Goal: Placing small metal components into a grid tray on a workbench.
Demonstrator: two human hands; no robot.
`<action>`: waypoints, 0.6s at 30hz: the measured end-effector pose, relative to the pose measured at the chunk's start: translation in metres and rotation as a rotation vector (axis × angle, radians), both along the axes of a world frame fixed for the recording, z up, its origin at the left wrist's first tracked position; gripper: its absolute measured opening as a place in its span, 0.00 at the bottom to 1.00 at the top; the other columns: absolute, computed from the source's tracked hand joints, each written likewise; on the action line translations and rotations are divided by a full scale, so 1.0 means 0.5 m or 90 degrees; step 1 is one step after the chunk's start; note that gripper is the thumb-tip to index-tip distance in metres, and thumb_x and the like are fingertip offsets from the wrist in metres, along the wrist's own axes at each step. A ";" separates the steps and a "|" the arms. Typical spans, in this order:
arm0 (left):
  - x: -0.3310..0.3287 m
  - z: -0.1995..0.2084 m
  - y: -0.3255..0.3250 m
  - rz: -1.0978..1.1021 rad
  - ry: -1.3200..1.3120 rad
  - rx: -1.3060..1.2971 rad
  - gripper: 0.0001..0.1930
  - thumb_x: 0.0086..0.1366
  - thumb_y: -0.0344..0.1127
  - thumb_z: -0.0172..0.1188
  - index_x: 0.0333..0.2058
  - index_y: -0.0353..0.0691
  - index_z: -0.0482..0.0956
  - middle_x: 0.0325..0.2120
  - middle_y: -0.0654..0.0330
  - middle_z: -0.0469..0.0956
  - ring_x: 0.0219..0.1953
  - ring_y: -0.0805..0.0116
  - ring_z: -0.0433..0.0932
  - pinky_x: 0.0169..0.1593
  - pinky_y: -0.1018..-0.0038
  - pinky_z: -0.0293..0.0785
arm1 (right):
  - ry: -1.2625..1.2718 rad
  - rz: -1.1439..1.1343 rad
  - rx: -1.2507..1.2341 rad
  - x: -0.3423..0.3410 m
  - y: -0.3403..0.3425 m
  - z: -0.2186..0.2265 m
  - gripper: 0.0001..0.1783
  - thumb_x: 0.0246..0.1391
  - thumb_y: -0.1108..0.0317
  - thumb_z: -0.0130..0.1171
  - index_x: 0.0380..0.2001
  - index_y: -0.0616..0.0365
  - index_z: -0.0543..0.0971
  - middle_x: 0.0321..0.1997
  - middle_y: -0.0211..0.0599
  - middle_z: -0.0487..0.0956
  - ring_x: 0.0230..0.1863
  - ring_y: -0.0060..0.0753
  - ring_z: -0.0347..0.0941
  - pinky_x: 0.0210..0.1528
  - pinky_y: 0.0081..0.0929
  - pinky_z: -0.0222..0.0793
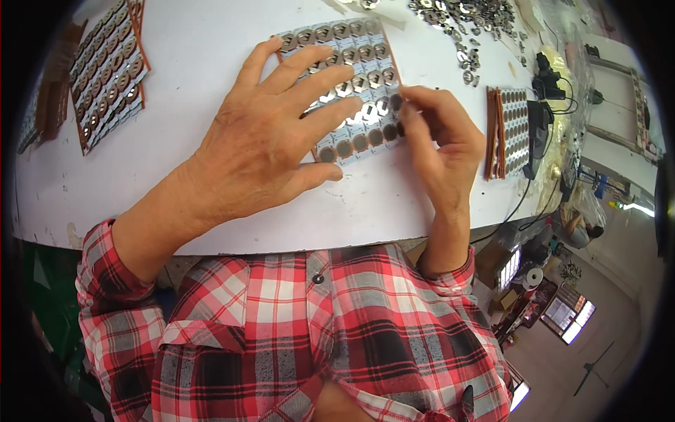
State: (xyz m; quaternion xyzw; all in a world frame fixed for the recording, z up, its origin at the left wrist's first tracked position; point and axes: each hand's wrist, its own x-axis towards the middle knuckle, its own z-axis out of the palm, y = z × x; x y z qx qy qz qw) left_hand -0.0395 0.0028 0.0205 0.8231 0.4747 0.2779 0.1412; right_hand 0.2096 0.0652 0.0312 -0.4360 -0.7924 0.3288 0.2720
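Note:
A flat panel of small light-blue circuit boards with an orange-brown edge lies on the white table. Rows of shiny round metal clips cover its upper part, while the row nearest me shows plain dark-grey discs. My left hand rests spread over the panel's left side, fingers stretched across it and covering several clips. At the panel's right edge, my right hand has thumb and forefinger pinched together beside the lower rows. Whatever lies between those fingertips is hidden.
Similar panels are stacked at the far left, and another upright-looking stack stands at the right. Loose metal clips are heaped at the back right. Black cables and plugs run along the table's right edge.

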 end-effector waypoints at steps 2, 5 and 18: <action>0.000 0.001 0.000 -0.005 0.003 0.002 0.39 0.44 0.41 0.82 0.58 0.45 0.81 0.65 0.53 0.74 0.72 0.46 0.66 0.74 0.41 0.57 | 0.120 -0.201 0.026 0.022 -0.009 -0.013 0.12 0.61 0.83 0.63 0.46 0.63 0.86 0.40 0.25 0.83 0.33 0.11 0.75 0.34 0.12 0.69; -0.004 0.001 -0.002 -0.007 0.018 0.007 0.39 0.44 0.41 0.82 0.58 0.44 0.81 0.65 0.51 0.74 0.72 0.45 0.66 0.74 0.41 0.56 | 0.061 -0.212 0.052 0.060 0.010 -0.005 0.13 0.61 0.82 0.66 0.48 0.62 0.87 0.41 0.25 0.84 0.33 0.11 0.74 0.34 0.13 0.68; -0.003 -0.001 0.001 -0.009 0.017 0.007 0.40 0.44 0.42 0.82 0.59 0.44 0.81 0.66 0.52 0.73 0.72 0.47 0.66 0.74 0.41 0.56 | -0.150 -0.092 0.246 0.037 0.033 -0.012 0.02 0.65 0.75 0.65 0.39 0.61 0.84 0.39 0.30 0.84 0.31 0.16 0.75 0.30 0.15 0.68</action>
